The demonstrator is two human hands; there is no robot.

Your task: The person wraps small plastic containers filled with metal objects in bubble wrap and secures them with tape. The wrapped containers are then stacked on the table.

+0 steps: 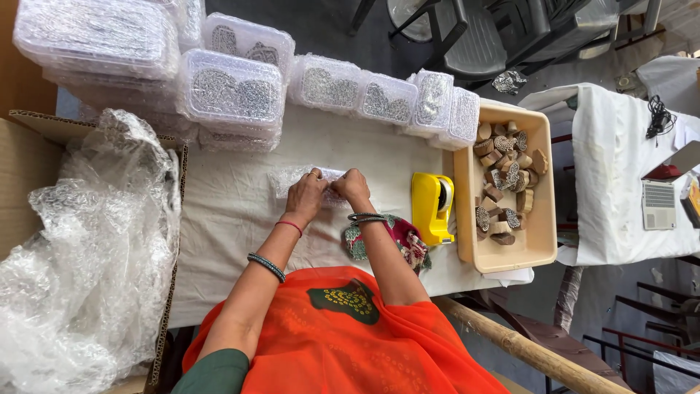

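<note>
The fingers [315, 175] of the left hand [306, 195] curl down onto a small bubble-wrapped packet [302, 179] at the middle of the frame, and the right hand [353, 187] presses its closed fingers on the packet's right end; both hands grip it against the desk [233, 211]. The packet is clear and crinkled, lying flat, and what it holds cannot be made out.

Bare white cloth lies open to the left of the hands and between them and the person's orange clothing. Just right of the right hand a yellow tape dispenser [432, 206] stands, and beyond it a beige tray [539, 241] of carved wooden blocks [504, 190] reaches the desk's right edge. Along the far edge, upper frame, runs a row of wrapped packets [233, 91]. At the left edge a cardboard box [25, 168] spills loose bubble wrap [87, 255]. A patterned cloth [401, 237] lies under the right forearm.
</note>
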